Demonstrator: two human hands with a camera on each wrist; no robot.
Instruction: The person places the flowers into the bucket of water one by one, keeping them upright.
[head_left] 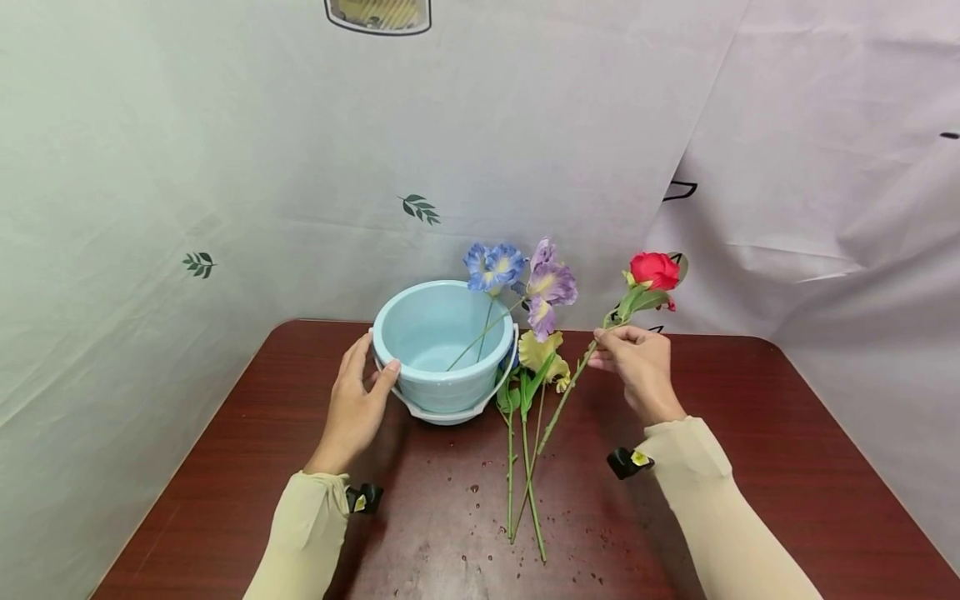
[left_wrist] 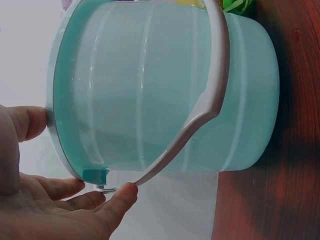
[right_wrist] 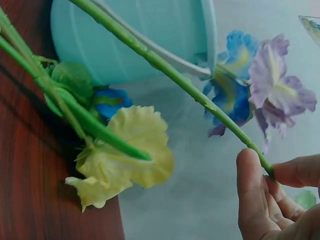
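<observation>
A light-blue bucket with a pale handle hanging down its side stands on the table. My left hand holds its left edge, thumb on the rim and fingers around the handle joint. A blue iris and a purple iris stand in the bucket, leaning right over its rim. Between thumb and fingers, my right hand pinches the green stem of a red rose, below its leaves. The rose tilts up to the right, its stem slanting down over the flowers lying beside the bucket.
Right of the bucket lie a yellow iris and a blue flower partly hidden by leaves, their stems pointing toward the near edge. Water drops dot the dark red table. A pale printed cloth hangs behind.
</observation>
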